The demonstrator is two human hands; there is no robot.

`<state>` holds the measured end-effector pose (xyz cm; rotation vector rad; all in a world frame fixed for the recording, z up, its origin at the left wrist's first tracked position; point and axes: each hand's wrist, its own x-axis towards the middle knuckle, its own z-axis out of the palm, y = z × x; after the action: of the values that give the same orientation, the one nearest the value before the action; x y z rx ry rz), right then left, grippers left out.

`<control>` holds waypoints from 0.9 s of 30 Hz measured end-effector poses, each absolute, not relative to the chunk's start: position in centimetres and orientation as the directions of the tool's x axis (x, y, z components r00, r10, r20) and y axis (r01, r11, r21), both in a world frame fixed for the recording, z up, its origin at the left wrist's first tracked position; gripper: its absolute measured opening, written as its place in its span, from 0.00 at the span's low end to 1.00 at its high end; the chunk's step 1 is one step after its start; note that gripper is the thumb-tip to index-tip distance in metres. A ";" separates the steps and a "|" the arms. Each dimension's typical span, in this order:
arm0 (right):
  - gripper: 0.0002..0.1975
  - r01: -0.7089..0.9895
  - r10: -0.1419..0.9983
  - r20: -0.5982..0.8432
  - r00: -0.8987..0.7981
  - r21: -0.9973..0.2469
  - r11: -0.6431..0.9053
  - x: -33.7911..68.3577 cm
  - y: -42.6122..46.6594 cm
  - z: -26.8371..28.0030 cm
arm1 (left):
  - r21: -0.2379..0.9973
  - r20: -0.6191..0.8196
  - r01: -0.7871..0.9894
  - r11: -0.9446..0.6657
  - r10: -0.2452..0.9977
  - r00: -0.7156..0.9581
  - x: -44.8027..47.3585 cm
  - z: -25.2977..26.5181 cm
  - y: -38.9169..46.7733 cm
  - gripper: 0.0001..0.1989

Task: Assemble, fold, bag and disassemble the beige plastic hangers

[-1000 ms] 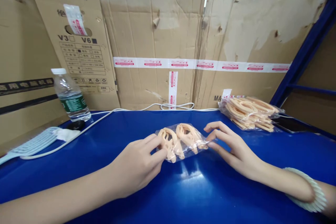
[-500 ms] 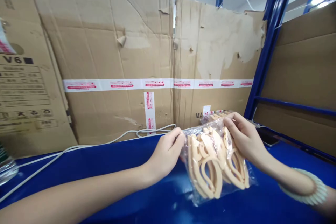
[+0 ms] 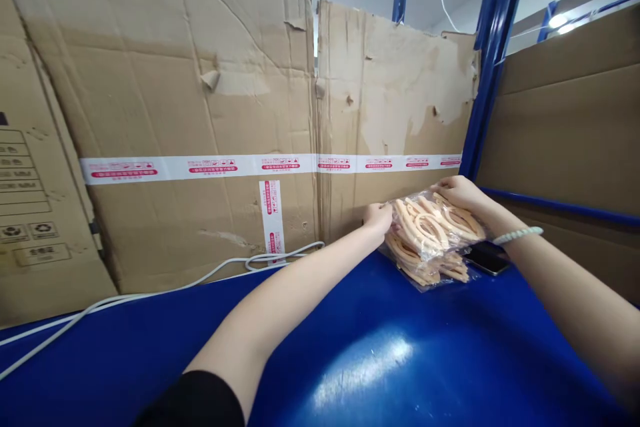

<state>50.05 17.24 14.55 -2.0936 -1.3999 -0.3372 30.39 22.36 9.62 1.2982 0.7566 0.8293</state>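
My left hand point(image 3: 379, 219) is closed on the left top corner of a clear plastic bag point(image 3: 429, 223) filled with beige, curved, loop-shaped pieces. At its right top corner, my right hand point(image 3: 461, 192) pinches the same bag, fingertips partly hidden behind the film. Directly beneath is a second clear bag point(image 3: 420, 271) of similar beige pieces, on the blue surface, its upper part covered by the held one. Whether the held bag rests fully on it I cannot tell. A dark phone point(image 3: 487, 259) lies just right of the bags, below my right wrist.
Tall cardboard sheets point(image 3: 200, 100) stand along the back, crossed by white-and-red printed tape point(image 3: 215, 166). White cables point(image 3: 200, 280) run along the rear left of the blue table point(image 3: 300, 347). A blue metal post point(image 3: 493, 47) rises at the right, beside more cardboard point(image 3: 565, 120).
Both hands have carried the bag away from me, toward the back, and it now sits over the second bag. The view has shifted, and the bottle at the left is out of sight.
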 end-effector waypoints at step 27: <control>0.10 0.957 0.303 0.920 0.249 -0.281 0.067 40.3 10.8 10.3 | 0.976 -0.184 0.218 0.022 0.623 0.760 11.6 3.3 6.7 0.10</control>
<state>40.31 10.81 10.35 -1.4515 -1.2575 -0.7718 11.55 6.69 3.33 1.5510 0.7025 0.3580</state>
